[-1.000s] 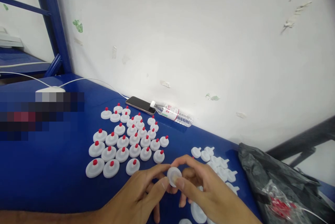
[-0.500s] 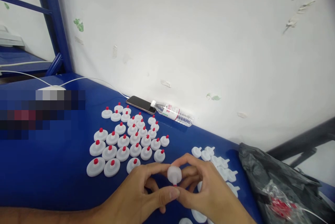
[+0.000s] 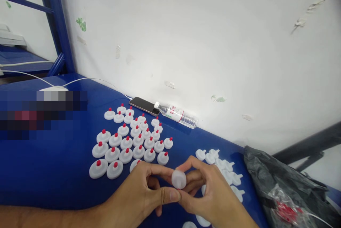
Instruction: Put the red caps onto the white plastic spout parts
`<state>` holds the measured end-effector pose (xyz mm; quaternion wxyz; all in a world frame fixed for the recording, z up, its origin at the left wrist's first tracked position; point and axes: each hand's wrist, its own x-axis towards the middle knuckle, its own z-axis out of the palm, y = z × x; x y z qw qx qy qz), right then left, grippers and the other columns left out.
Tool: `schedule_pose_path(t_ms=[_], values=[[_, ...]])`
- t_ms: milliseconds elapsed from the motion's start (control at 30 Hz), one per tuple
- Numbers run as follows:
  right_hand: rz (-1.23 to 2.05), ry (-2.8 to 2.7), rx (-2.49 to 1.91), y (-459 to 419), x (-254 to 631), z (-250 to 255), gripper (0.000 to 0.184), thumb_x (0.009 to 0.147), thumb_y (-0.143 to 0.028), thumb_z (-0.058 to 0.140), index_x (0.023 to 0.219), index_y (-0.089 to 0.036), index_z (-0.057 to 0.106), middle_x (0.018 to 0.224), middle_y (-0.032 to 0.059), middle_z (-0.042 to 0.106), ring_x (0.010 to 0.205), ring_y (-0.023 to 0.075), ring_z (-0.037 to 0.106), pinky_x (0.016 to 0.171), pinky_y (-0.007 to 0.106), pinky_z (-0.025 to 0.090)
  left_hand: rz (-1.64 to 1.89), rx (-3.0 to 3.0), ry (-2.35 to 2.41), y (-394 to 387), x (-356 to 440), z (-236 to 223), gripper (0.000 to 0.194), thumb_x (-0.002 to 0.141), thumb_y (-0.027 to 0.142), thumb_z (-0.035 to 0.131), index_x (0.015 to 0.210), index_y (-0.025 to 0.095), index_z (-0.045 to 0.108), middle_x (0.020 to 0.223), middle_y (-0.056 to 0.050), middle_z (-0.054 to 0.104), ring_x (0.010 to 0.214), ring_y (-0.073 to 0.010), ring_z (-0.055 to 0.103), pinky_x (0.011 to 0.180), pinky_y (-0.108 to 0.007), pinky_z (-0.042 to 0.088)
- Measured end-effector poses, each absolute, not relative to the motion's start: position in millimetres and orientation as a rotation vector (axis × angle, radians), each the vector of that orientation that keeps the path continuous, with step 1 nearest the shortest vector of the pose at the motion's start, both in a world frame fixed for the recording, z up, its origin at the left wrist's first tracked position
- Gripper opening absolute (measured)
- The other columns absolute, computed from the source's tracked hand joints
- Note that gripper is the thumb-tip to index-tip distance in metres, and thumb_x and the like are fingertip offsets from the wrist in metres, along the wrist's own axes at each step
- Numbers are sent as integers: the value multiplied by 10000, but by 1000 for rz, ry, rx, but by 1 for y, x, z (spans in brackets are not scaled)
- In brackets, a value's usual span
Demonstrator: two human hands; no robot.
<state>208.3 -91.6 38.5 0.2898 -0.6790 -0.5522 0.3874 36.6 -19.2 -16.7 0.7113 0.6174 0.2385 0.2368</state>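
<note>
Both hands up front, above the surface (image 3: 68,192). Left hand (image 3: 145,192) and right hand (image 3: 213,194) pinch one small white disc (image 3: 178,179) between them, thumbs and index fingers closed on it, flat face toward the camera. Sliver of red shows at its lower rim, by the thumb tips; rest of it hidden.

Loose white discs (image 3: 237,178) w/ bare stems: some under and beside the right hand, partly covered, others running up toward the surface's far edge, right of center. Black plastic bag (image 3: 263,171) crumpled on the surface's right side, clear bag of red parts (image 3: 287,211) on top of it, a thin white cord beside that.

Red-tipped white discs (image 3: 115,169) left of the hands, loose rows, flat side down, tips up. Nearest one by the left hand is partly hidden.

Far edge, along the wall (image 3: 186,43): dark phone (image 3: 144,105), cable (image 3: 98,79) plugged in at its left end. Clear bottle (image 3: 176,114) on its side, cap end at the phone's right end. Pixelated patch far left, contents unreadable. Blue frame (image 3: 57,21) at the far left corner.
</note>
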Motion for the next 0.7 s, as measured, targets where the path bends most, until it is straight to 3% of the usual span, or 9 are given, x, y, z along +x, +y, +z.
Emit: schedule_pose_path(t_ms=[233,400,533,700], values=[[1053,-1447,-1817,-91,208,38,259,645,-152,722,873,-200,609,660,-4,755,585,181,710,582,245,544,546,1359,529,-18,36,-23,390,722,484,811,963,178,797,525,52,562,405,-59,445,408,-140,348],[1051,-1424,-1816,-91,208,33,265,631,-153,735,859,-196,607,599,-22,722,541,163,686,538,218,518,557,1387,546,-19,35,-25,383,728,492,808,963,189,792,591,26,639,407,-64,472,398,-143,345],[1097,-1369,-1766,-92,209,27,289,609,-153,755,853,-188,604,604,-31,706,547,157,686,518,203,507,540,1331,595,-23,34,-20,400,687,482,834,959,192,797,525,54,593,373,-59,434,376,-142,326],[1155,-1355,-1744,-91,211,23,290,618,-154,750,855,-196,589,581,-60,667,506,125,646,504,192,487,495,1359,643,-26,32,-9,316,777,400,779,996,173,792,502,71,561,371,-47,423,392,-139,286]])
